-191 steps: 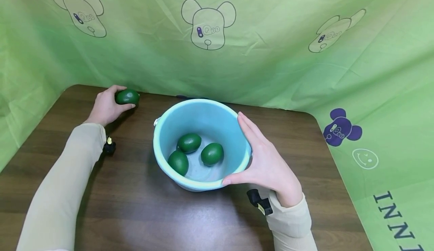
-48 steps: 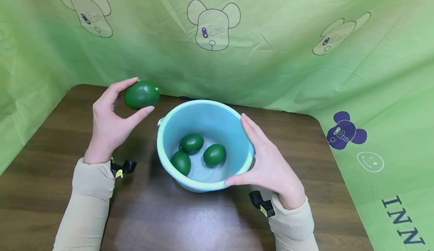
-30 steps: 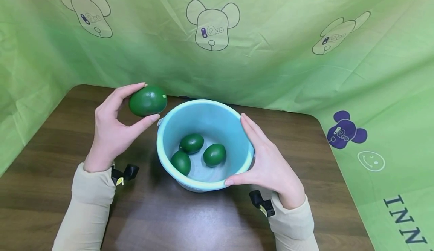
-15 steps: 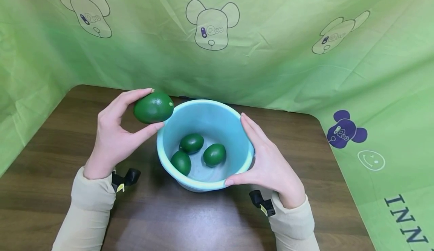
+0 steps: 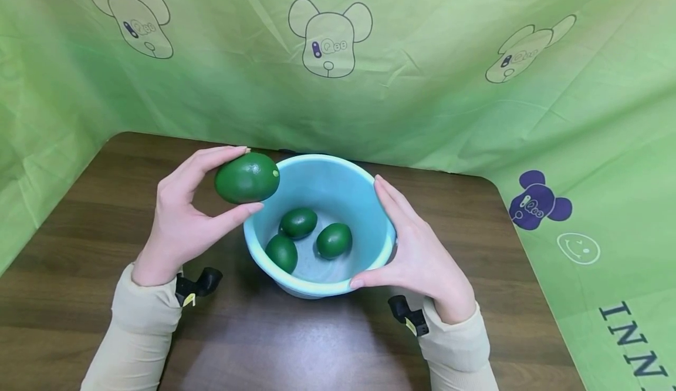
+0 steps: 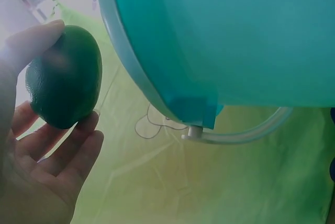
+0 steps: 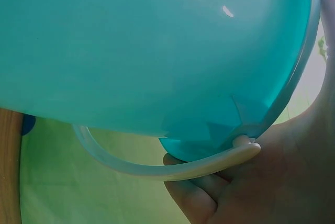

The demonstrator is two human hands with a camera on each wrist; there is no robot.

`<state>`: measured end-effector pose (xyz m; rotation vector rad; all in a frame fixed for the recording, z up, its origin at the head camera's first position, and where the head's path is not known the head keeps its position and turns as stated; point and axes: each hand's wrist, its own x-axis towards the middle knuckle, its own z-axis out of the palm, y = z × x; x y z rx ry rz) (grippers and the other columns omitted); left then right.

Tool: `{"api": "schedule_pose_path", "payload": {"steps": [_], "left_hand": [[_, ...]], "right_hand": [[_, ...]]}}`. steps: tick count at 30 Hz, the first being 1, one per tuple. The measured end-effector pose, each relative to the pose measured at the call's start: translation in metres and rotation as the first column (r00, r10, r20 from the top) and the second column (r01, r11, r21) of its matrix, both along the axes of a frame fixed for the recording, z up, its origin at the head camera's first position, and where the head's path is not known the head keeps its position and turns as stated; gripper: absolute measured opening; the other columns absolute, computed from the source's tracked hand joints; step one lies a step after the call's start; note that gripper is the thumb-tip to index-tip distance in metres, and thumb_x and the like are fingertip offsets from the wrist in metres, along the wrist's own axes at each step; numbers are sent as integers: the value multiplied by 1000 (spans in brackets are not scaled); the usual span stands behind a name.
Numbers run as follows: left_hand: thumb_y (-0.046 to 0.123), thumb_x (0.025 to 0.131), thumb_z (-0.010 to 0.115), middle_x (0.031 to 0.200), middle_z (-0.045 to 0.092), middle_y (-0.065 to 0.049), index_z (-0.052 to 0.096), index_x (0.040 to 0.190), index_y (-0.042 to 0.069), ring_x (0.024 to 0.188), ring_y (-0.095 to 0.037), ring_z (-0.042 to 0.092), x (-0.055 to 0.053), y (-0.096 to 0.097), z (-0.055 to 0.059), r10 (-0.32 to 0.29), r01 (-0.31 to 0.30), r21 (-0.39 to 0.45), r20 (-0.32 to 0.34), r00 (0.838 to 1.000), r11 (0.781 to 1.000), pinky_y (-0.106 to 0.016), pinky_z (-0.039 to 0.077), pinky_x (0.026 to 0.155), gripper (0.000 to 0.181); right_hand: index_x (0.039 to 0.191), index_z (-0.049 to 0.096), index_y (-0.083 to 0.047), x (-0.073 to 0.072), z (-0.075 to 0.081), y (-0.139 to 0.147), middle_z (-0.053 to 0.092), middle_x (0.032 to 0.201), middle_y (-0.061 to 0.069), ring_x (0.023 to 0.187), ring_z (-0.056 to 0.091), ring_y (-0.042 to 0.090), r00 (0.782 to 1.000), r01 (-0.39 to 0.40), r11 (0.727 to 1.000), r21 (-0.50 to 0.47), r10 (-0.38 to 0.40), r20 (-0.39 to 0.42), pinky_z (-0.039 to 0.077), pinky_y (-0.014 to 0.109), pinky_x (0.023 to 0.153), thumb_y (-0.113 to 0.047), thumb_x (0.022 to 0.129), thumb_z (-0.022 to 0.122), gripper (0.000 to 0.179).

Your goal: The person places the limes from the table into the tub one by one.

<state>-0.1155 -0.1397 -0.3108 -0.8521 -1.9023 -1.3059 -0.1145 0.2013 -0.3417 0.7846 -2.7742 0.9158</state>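
Note:
My left hand pinches a glossy dark green avocado between thumb and fingertips. It is held at the left side of the light blue bucket, its right end overlapping the rim in the head view. A gap shows between that avocado and the bucket wall in the left wrist view. Three more avocados lie on the bucket's bottom, one apart on the right, two close together on the left. My right hand grips the bucket's right rim, thumb at the front.
The bucket's pale handle hangs down along its far side. Under everything is a brown wooden table. A green printed cloth rises behind the table and along its sides.
My left hand has picked the avocado off the table's back left, lifted it, and carried it right and nearer to the bucket's left rim. The right hand and bucket have stayed in place.

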Motion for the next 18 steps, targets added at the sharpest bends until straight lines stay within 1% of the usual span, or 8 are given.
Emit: {"api": "schedule_pose_path", "payload": {"steps": [4,10,14,18], "left_hand": [[2,68,88,122,68,-16,65,127,-8,114,-25,62,0,1,-1,-6,6,1,-9,1000,1000,-32,50,96,64],[-1,67,87,124,67,-17,64,126,-8,115,-26,62,5,5,3,-25,25,-14,-9,1000,1000,-32,49,97,64],[1,69,87,124,67,-17,64,126,-8,116,-26,62,6,7,3,-34,34,-22,-13,999,999,-32,49,98,63],[3,70,87,123,67,-18,65,125,-9,114,-25,62,7,9,4,-42,41,-23,-23,999,999,-31,49,97,61]], "right_hand": [[165,17,-23,1,1,0,15,167,-12,146,31,20,1000,4,1000,-2,-4,6,39,52,108,-65,48,96,147],[165,17,-23,1,0,1,15,167,-11,146,32,21,1000,7,1000,-2,-7,8,40,53,107,-65,49,96,146],[165,17,-23,1,0,1,15,167,-12,146,32,21,1000,7,1000,-6,-7,13,40,52,107,-66,48,95,147],[165,17,-23,1,0,0,15,167,-11,145,33,23,1000,4,1000,-8,-4,20,41,53,106,-65,49,96,146]]}}
